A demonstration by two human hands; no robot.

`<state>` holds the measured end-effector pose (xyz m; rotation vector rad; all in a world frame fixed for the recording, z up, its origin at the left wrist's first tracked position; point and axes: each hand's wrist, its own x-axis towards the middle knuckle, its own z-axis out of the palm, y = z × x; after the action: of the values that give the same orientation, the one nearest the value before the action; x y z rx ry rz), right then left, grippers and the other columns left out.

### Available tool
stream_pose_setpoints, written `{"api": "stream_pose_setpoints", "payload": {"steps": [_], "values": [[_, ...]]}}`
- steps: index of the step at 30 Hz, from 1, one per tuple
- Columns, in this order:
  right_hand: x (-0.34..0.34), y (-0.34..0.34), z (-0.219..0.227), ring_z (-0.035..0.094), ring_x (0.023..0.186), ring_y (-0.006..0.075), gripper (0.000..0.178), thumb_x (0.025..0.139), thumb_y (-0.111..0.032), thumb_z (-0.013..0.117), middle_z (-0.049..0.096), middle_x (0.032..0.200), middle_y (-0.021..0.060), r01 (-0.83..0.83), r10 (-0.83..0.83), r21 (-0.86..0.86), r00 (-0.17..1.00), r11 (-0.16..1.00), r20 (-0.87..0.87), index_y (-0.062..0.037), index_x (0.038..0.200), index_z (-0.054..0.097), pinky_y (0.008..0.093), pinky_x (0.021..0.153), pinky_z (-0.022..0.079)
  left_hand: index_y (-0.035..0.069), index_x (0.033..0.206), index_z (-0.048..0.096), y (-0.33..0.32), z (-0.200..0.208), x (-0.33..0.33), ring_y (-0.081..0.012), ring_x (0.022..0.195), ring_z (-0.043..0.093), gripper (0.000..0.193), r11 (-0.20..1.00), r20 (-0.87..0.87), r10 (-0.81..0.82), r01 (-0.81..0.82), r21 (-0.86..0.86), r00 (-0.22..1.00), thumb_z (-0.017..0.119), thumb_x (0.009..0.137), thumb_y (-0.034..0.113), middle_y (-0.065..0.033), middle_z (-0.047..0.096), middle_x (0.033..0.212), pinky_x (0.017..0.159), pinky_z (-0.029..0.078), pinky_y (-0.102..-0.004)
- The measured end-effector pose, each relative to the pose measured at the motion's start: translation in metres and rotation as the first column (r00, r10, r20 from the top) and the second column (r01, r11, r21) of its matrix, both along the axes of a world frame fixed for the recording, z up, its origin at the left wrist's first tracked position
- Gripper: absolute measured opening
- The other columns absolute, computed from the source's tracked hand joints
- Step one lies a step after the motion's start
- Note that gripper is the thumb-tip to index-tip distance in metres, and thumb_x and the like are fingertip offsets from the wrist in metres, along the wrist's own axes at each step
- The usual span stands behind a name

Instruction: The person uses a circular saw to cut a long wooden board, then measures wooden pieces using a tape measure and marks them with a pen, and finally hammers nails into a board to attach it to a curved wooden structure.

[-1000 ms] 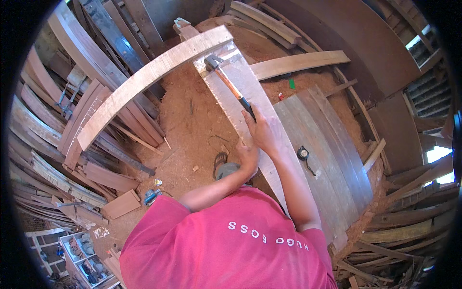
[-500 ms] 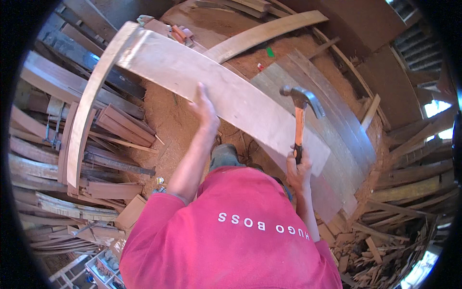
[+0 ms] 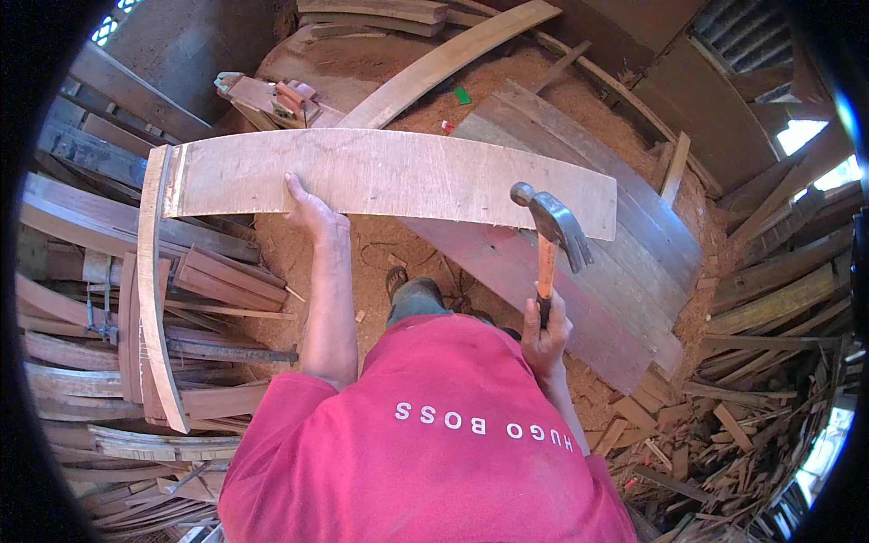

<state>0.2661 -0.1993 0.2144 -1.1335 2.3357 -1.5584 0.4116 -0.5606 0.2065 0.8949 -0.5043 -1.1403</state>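
A long pale plywood panel (image 3: 407, 172) lies across in front of me, its far edge gently curved. My left hand (image 3: 315, 213) grips its near edge, thumb on the upper face and the other fingers hidden beneath. At the panel's left end a narrow, curved wooden strip (image 3: 152, 281) joins it at roughly a right angle and reaches back toward me. My right hand (image 3: 547, 333) is closed round the dark grip of a claw hammer (image 3: 548, 258). The hammer stands head up, and its metal head overlaps the panel's right part in view; whether they touch I cannot tell.
Flat dark boards (image 3: 588, 271) lie on the sawdust-covered floor (image 3: 362, 262) at the right. Curved timbers (image 3: 81, 235) are stacked along the left. A scrap-wood heap (image 3: 715, 443) fills the lower right. Beyond the panel rests a curved plank (image 3: 444, 68).
The panel with its strip has swung counter-clockwise: its left end is nearer me, its right end farther away. My left hand has moved left with it. The hammer is slightly lower and further left.
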Motion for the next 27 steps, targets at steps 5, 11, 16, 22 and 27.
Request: {"api": "stream_pose_setpoints", "payload": {"steps": [5, 11, 16, 22, 27], "values": [[-0.007, -0.016, -0.015, 0.068, 0.077, 0.0429, 0.033, 0.095, -0.013, 0.063, 0.067, 0.088, 0.0234, -0.143, 0.145, 0.142, 0.989, 0.980, -0.007, 0.0016, 0.123, 0.055, 0.0468, 0.061, 0.052, 0.000, 0.143, 0.034, 0.004, 0.009, 0.000, -0.0323, 0.119, 0.059, 0.061, 0.999, -0.056, -0.048, 0.049, 0.011, 0.997, 0.063, 0.096, 0.025, -0.0178, 0.052, 0.138, 0.099, 0.053, -0.0485], [-0.009, -0.011, -0.015, 0.068, 0.079, 0.0415, 0.030, 0.096, -0.015, 0.061, 0.066, 0.087, 0.0230, -0.040, 0.032, 0.166, 0.998, 0.985, 0.051, -0.0009, 0.122, 0.056, 0.0469, 0.065, 0.052, -0.003, 0.140, 0.039, -0.002, 0.005, 0.002, -0.0334, 0.118, 0.060, 0.060, 0.996, -0.017, 0.004, -0.003, 0.089, 1.000, 0.062, 0.096, 0.031, -0.0188, 0.054, 0.136, 0.098, 0.053, -0.0484], [-0.021, 0.013, -0.015, 0.048, 0.061, 0.0121, 0.026, 0.100, -0.016, 0.057, 0.051, 0.070, 0.0034, 0.220, -0.219, -0.005, 0.975, 0.976, 0.032, -0.0020, 0.122, 0.059, 0.0303, 0.055, 0.042, -0.003, 0.141, 0.040, 0.002, 0.024, -0.007, -0.0338, 0.117, 0.061, 0.061, 0.992, -0.045, 0.004, 0.002, 0.123, 0.999, 0.063, 0.096, 0.031, -0.0185, 0.055, 0.136, 0.098, 0.053, -0.0480], [-0.047, 0.035, -0.008, 0.047, 0.060, 0.0117, 0.029, 0.100, -0.018, 0.057, 0.051, 0.071, 0.0029, 0.354, -0.356, -0.038, 0.931, 0.934, -0.080, 0.0011, 0.122, 0.059, 0.0291, 0.055, 0.041, -0.004, 0.141, 0.039, -0.004, 0.025, 0.004, -0.0340, 0.115, 0.062, 0.065, 0.981, -0.024, -0.016, 0.020, 0.192, 1.000, 0.065, 0.093, 0.033, -0.0185, 0.055, 0.136, 0.097, 0.054, -0.0487], [-0.042, 0.044, 0.005, 0.049, 0.058, 0.0126, 0.029, 0.101, -0.017, 0.056, 0.053, 0.071, 0.0041, 0.399, -0.412, -0.109, 0.897, 0.911, -0.158, 0.0011, 0.123, 0.059, 0.0300, 0.054, 0.042, -0.003, 0.142, 0.039, -0.005, 0.020, 0.005, -0.0338, 0.119, 0.059, 0.066, 0.978, -0.021, -0.076, 0.079, 0.192, 0.997, 0.062, 0.094, 0.036, -0.0186, 0.053, 0.138, 0.100, 0.052, -0.0489]]}}
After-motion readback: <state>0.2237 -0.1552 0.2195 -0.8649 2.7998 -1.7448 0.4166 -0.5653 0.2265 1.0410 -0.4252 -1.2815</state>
